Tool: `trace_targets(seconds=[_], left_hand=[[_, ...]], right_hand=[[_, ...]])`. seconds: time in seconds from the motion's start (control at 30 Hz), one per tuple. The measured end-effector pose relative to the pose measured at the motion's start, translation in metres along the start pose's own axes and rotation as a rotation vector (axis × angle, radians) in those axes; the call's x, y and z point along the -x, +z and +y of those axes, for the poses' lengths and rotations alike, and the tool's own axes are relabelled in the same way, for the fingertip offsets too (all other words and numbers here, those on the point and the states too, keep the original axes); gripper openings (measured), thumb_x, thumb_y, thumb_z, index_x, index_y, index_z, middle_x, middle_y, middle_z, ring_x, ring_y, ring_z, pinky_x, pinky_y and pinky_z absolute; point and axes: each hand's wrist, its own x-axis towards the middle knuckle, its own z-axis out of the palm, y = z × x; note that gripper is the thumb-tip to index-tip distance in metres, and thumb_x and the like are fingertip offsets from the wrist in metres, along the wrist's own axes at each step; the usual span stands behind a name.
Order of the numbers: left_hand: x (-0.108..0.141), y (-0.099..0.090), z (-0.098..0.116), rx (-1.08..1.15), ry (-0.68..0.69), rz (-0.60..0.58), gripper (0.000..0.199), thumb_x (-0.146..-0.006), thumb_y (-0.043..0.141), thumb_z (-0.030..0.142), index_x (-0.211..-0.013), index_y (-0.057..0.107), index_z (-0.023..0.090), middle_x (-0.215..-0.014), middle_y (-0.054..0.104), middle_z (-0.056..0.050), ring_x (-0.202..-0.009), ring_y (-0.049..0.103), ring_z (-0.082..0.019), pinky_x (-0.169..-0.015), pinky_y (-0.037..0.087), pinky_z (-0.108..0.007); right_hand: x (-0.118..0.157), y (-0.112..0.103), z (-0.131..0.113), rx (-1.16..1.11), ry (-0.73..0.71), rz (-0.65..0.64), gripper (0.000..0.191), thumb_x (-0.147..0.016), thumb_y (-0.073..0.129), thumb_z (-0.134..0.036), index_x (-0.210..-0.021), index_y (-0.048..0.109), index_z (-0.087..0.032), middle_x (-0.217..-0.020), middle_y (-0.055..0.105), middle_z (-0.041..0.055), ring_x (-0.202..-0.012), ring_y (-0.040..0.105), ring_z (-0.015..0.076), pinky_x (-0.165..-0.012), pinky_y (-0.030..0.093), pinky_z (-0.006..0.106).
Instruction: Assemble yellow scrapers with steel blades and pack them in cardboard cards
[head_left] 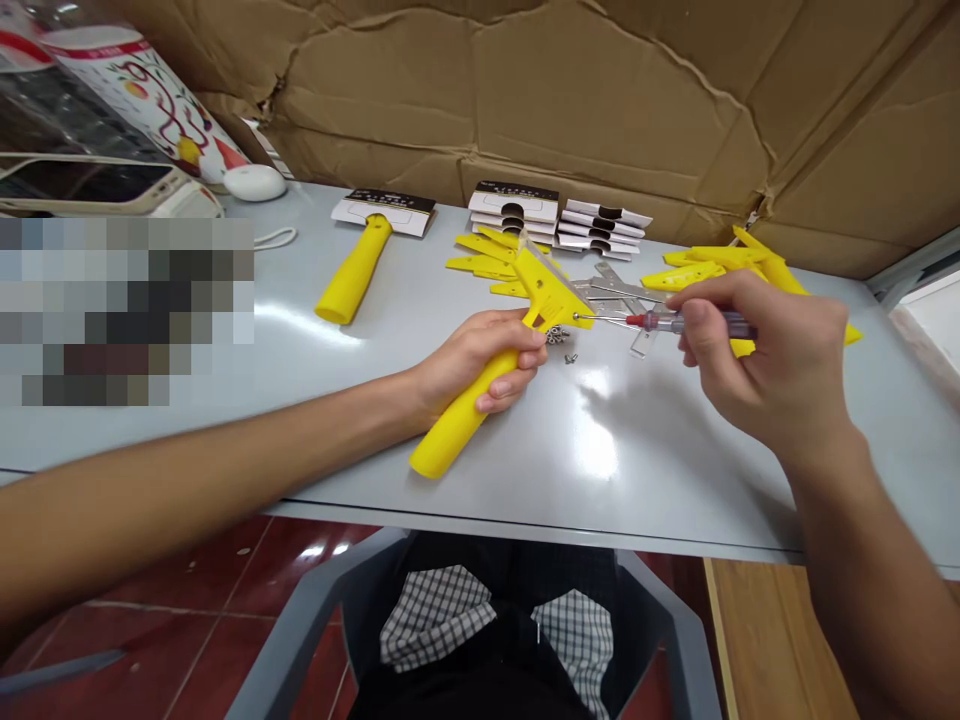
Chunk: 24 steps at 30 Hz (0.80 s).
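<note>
over the tabletop (675, 480), the left hand (484, 360) grips a yellow scraper (457, 430) and, at its three o'clock, the right hand (772, 350) grips a screwdriver (660, 321).

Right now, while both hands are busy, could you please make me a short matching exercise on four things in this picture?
Things:
1. Screwdriver
2. Cardboard
3. Floor
4. Scraper being held

Places, colours and states:
A. Red, with tiles
B. Yellow, gripped by the left hand
C. In the right hand, its tip at the scraper's head
D. Brown and creased, along the back of the table

Right pairs: 1-C; 2-D; 3-A; 4-B
</note>
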Motion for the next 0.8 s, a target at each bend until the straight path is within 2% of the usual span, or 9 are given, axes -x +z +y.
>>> trace_targets(seconds=[0.1, 0.2, 0.27, 0.33, 0.43, 0.6, 0.73, 0.8], left_hand=[[-0.0002, -0.0006, -0.0009, -0.001, -0.001, 0.003, 0.026, -0.088, 0.074, 0.022, -0.068, 0.056, 0.02, -0.045, 0.049, 0.007, -0.028, 0.035, -0.006, -0.029, 0.033, -0.014], [-0.0003, -0.0018, -0.0018, -0.016, -0.007, -0.005, 0.026, -0.089, 0.073, 0.024, -0.069, 0.056, 0.02, -0.044, 0.048, 0.007, -0.027, 0.035, -0.006, -0.029, 0.033, -0.014], [-0.0003, -0.002, -0.0017, -0.017, -0.006, -0.01, 0.026, -0.088, 0.074, 0.024, -0.069, 0.056, 0.02, -0.044, 0.048, 0.006, -0.027, 0.035, -0.006, -0.029, 0.033, -0.014], [-0.0002, -0.0018, -0.0013, -0.015, -0.004, -0.011, 0.027, -0.088, 0.074, 0.023, -0.069, 0.056, 0.02, -0.044, 0.048, 0.007, -0.027, 0.034, -0.006, -0.029, 0.034, -0.014], [0.0, -0.0014, -0.0007, -0.014, -0.003, -0.014, 0.027, -0.087, 0.074, 0.023, -0.069, 0.055, 0.02, -0.045, 0.048, 0.007, -0.027, 0.034, -0.006, -0.029, 0.034, -0.014], [0.0004, -0.0019, -0.0016, -0.023, -0.004, -0.01, 0.026, -0.089, 0.074, 0.024, -0.07, 0.055, 0.02, -0.044, 0.049, 0.007, -0.027, 0.035, -0.006, -0.029, 0.034, -0.014], [0.0, -0.0016, -0.0014, -0.013, 0.011, -0.002, 0.026, -0.088, 0.074, 0.023, -0.07, 0.055, 0.02, -0.046, 0.049, 0.007, -0.027, 0.035, -0.006, -0.029, 0.034, -0.014], [-0.0002, -0.0011, -0.0007, -0.011, 0.009, 0.001, 0.027, -0.087, 0.075, 0.023, -0.07, 0.054, 0.02, -0.047, 0.049, 0.007, -0.028, 0.035, -0.005, -0.03, 0.035, -0.014]], right_hand=[[-0.0024, 0.0015, -0.0036, -0.076, -0.099, 0.014, 0.018, -0.096, 0.066, -0.016, -0.104, 0.071, -0.031, -0.087, 0.078, -0.0012, -0.067, 0.07, 0.0207, -0.061, 0.051, 0.037], [-0.0031, 0.0025, -0.0047, -0.082, -0.159, 0.026, 0.023, -0.088, 0.07, -0.016, -0.108, 0.071, -0.028, -0.088, 0.076, 0.0007, -0.069, 0.068, 0.0211, -0.064, 0.052, 0.039], [-0.0019, 0.0026, -0.003, -0.073, -0.135, 0.037, 0.018, -0.091, 0.073, -0.022, -0.108, 0.071, -0.028, -0.087, 0.077, 0.0013, -0.068, 0.069, 0.0207, -0.061, 0.051, 0.037], [0.0, 0.0027, 0.0, -0.036, -0.076, 0.031, 0.009, -0.1, 0.069, -0.03, -0.108, 0.072, -0.028, -0.078, 0.075, -0.0012, -0.062, 0.068, 0.0192, -0.057, 0.047, 0.035], [0.002, 0.0036, 0.0035, 0.032, -0.007, 0.023, 0.014, -0.109, 0.059, -0.032, -0.106, 0.072, -0.028, -0.064, 0.068, -0.0058, -0.052, 0.064, 0.0164, -0.055, 0.045, 0.034], [0.0016, 0.0045, -0.0001, 0.018, -0.029, 0.056, 0.014, -0.101, 0.064, -0.023, -0.111, 0.072, -0.029, -0.077, 0.078, -0.0034, -0.06, 0.073, 0.0181, -0.058, 0.053, 0.035], [0.0015, 0.0013, -0.0044, 0.0, -0.007, 0.055, 0.022, -0.098, 0.074, -0.023, -0.116, 0.073, -0.034, -0.082, 0.08, -0.0031, -0.059, 0.072, 0.0199, -0.054, 0.055, 0.037], [0.001, -0.0005, -0.0049, -0.019, -0.012, 0.064, 0.023, -0.094, 0.08, -0.023, -0.112, 0.073, -0.036, -0.084, 0.081, -0.0027, -0.061, 0.072, 0.0209, -0.052, 0.055, 0.038]])
